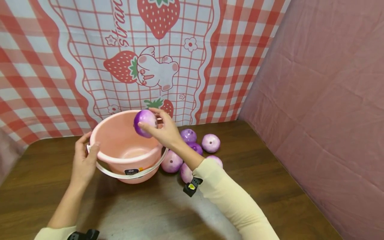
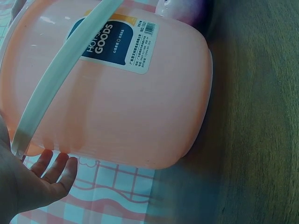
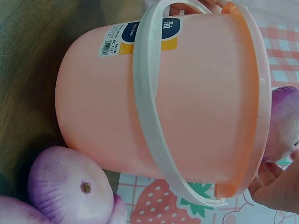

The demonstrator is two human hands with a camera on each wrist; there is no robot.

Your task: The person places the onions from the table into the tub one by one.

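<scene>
A pink plastic bucket (image 1: 132, 166) with a white handle (image 1: 150, 171) stands on the table, its visible floor bare. My left hand (image 1: 84, 160) grips the left rim, thumb over the edge and fingers outside; the left wrist view shows its fingertips against the bucket wall (image 2: 131, 112). My right hand (image 1: 166, 130) pinches a purple-and-white onion (image 1: 146, 123) above the bucket's opening, toward the right rim. In the right wrist view the held onion (image 3: 282, 123) shows beyond the rim, partly cut off by the frame edge.
Several onions (image 1: 211, 143) lie in a cluster right of the bucket, some partly hidden under my right forearm. One onion (image 3: 70, 186) is close to the bucket's side. A strawberry-patterned cloth (image 1: 228, 66) hangs behind the wooden table (image 1: 270, 186); pink fabric (image 1: 324, 100) hangs at the right.
</scene>
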